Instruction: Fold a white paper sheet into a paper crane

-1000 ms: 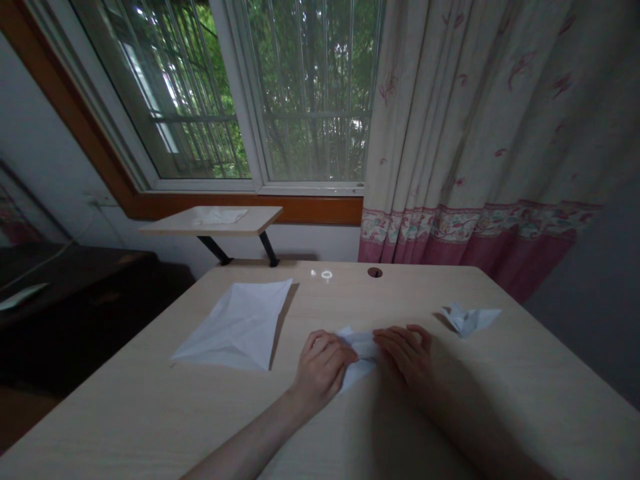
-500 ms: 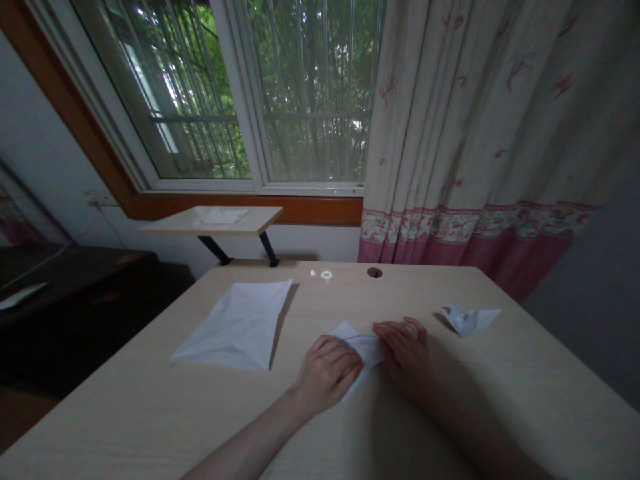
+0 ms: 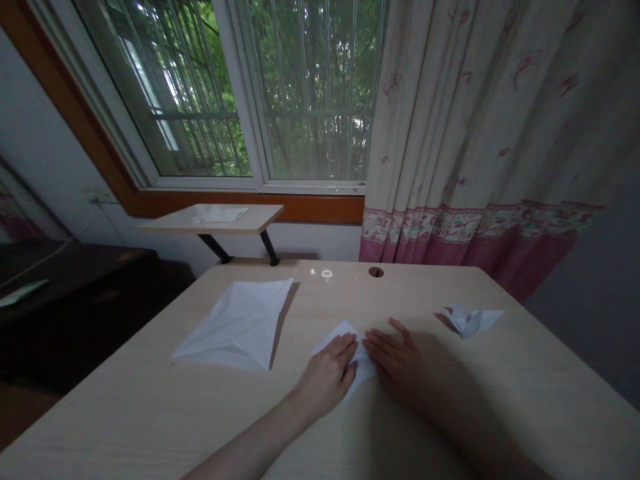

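Flattened and loosely spread, the left hand (image 3: 327, 373) and right hand (image 3: 400, 363) are pressing a small white paper (image 3: 364, 371) onto the desk (image 3: 200, 420); a folded paper shape (image 3: 471, 323) is resting to the right, a larger sheet (image 3: 240, 327) is lying to the left.

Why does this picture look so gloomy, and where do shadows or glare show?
Head view: the room is dim, while daylight shows through the window; head view: dark shadow lies beside the right hand; head view: small glare spots shine near the far edge of the desk.
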Tool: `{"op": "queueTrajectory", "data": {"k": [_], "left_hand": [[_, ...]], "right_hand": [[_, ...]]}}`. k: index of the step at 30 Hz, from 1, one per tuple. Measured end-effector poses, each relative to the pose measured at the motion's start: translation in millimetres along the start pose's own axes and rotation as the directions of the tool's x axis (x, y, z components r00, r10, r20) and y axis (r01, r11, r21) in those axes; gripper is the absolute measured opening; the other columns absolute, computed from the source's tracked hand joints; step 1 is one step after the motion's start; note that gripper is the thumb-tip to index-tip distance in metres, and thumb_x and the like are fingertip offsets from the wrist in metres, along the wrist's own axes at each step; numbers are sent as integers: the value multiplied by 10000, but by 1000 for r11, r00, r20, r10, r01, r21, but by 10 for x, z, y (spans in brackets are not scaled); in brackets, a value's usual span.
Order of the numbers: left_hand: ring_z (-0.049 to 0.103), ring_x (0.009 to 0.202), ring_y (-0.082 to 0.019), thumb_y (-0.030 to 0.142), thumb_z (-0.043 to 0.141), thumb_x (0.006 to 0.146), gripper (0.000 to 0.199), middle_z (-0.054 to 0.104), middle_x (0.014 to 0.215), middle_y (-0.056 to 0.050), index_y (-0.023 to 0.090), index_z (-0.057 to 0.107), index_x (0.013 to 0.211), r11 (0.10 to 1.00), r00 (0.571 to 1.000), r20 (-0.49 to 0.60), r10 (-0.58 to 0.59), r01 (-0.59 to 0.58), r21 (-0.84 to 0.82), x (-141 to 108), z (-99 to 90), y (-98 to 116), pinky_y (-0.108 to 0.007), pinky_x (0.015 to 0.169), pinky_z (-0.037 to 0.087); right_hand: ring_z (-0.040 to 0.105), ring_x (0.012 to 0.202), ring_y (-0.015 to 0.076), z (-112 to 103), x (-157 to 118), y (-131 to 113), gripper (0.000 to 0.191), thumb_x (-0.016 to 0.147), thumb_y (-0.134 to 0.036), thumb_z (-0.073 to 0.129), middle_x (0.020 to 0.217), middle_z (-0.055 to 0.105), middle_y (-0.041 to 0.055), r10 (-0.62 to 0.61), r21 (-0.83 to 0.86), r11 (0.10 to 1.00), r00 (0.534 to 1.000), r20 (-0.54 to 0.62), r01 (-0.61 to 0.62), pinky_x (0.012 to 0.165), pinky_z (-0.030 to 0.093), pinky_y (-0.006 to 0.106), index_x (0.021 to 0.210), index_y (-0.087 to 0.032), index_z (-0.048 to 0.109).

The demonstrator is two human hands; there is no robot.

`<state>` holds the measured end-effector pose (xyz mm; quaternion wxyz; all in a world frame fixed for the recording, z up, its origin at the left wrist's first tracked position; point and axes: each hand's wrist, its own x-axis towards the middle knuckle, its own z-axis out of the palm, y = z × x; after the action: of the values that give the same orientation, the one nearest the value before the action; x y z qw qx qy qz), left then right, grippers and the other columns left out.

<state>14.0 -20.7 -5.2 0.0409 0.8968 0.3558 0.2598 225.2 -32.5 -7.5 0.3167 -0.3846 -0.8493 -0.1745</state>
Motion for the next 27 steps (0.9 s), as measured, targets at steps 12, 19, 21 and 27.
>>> {"op": "queueTrajectory", "data": {"k": [12,19,21,27], "left_hand": [[537,1239,-254,160,430,922,398,557,1340,-154,102,510,1308,990,999,30,32,-36,139,-59,77,59,-435,1006,493],[497,1278,-233,210,421,962,407,518,1381,-144,114,456,1357,990,999,51,16,-23,138,-46,61,38,-411,1030,475],[483,1288,-246,208,427,961,412,508,1386,-156,93,457,1355,992,997,79,8,-18,129,-36,51,33,-431,1041,462],[421,1335,-247,217,419,966,413,470,1423,-132,128,453,1368,997,994,110,-18,9,78,-15,54,19,-481,1108,371]], "right_hand": [[635,1081,172,56,-157,-137,579,729,-6,354,1185,678,117,84,-116,991,984,159,-66,930,522,314,1235,-121,611],[480,1287,219,279,-344,-185,500,882,-93,339,1370,527,175,125,-115,988,976,177,-106,984,499,362,1362,-57,476],[455,1307,223,299,-336,-185,472,914,-124,341,1390,505,178,132,-123,986,975,181,-111,1008,481,366,1362,-53,474],[437,1319,219,249,-290,-62,511,880,-59,334,1407,487,170,89,-158,986,955,284,-45,1061,427,401,1380,-50,443]]}}
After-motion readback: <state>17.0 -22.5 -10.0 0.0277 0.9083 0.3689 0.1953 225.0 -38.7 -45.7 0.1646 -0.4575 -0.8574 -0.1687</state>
